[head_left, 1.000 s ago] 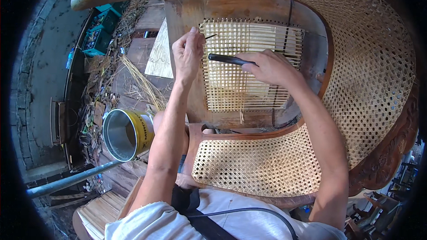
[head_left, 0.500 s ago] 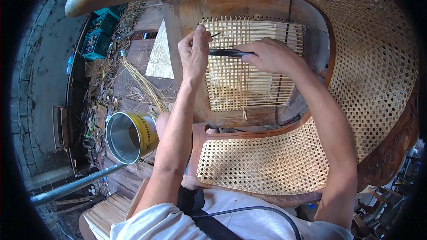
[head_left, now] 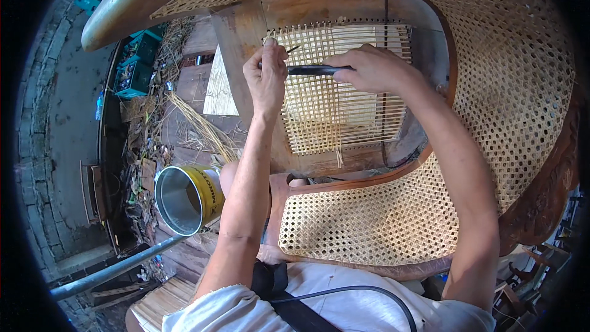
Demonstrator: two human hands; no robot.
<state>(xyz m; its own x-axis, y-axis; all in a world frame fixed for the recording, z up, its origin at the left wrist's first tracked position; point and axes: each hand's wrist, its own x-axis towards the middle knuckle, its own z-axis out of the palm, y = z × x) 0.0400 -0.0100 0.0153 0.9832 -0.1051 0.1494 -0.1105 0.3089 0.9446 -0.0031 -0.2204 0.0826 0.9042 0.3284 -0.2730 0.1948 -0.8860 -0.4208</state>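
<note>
In front of me is a wooden chair seat frame point(head_left: 362, 3) strung with a grid of pale cane strands point(head_left: 313, 110). My left hand point(head_left: 265, 80) is closed at the grid's upper left corner, its thumb pointing up. A thin dark pointed tool point(head_left: 294, 48) sticks out from its fingers to the right. My right hand point(head_left: 375, 71) grips a black bar-shaped tool point(head_left: 310, 70) that lies level over the strands, its left end close to my left hand. That end's shape is hard to make out. Loose cane ends point(head_left: 339, 158) hang at the lower edge.
Woven cane panels point(head_left: 369, 227) of the chair curve along the near and right sides. A yellow bucket point(head_left: 206, 193), a metal pipe point(head_left: 117, 267) and a bundle of cane strips point(head_left: 200, 123) lie left. Teal crates point(head_left: 132, 77) stand farther left, beside scattered debris.
The whole view has shifted slightly, with the bucket now a little lower and to the right. Both hands keep their grips and nearly the same place over the grid.
</note>
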